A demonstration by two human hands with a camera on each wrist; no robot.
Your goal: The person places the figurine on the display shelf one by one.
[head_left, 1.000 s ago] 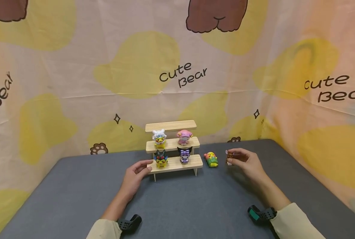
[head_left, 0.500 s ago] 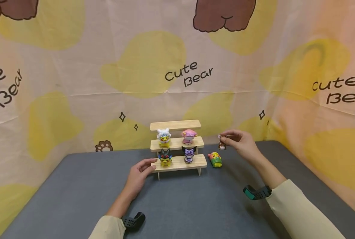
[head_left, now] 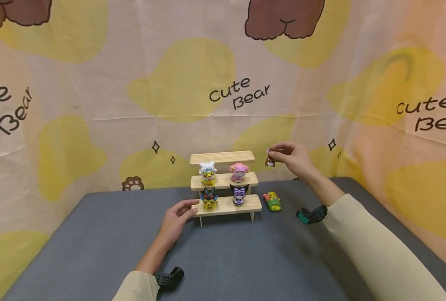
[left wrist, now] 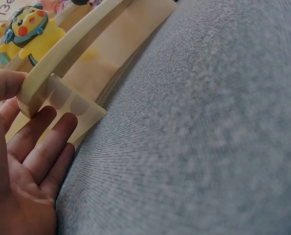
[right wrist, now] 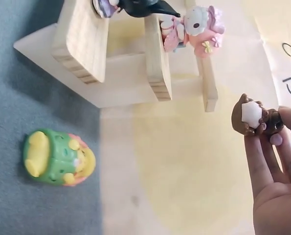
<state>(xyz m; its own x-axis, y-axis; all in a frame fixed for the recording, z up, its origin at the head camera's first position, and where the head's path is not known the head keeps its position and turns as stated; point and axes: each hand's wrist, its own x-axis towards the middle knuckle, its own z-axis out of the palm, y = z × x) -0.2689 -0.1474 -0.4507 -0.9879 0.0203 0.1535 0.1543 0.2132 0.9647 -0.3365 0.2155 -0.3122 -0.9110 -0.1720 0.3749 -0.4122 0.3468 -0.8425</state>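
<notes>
My left hand (head_left: 176, 219) holds the left end of the lowest shelf of a three-tier wooden display stand (head_left: 226, 211). In the left wrist view, several fingers (left wrist: 52, 142) lie against its side leg under the shelf. My right hand (head_left: 294, 159) pinches a small brown-and-white figurine (right wrist: 250, 116) between thumb and fingers. It is in the air right of the top shelf (head_left: 223, 157). A yellow figurine in a dark hood (head_left: 209, 200) and a purple-and-black figurine (head_left: 239, 195) stand on the bottom shelf. The middle shelf bears a white-hooded yellow figurine (head_left: 208, 173) and a pink figurine (head_left: 239, 172).
A green, yellow and pink figurine (head_left: 272, 201) lies on the grey tabletop (head_left: 230, 259), right of the stand. Behind the table hangs a printed cloth (head_left: 151, 92) with bear drawings and lettering. Black bands (head_left: 311, 215) are on both wrists.
My right hand has lifted the brown figurine from near the table, up and left to about the top shelf's height. My left hand keeps its place on the stand. The head view has shifted slightly.
</notes>
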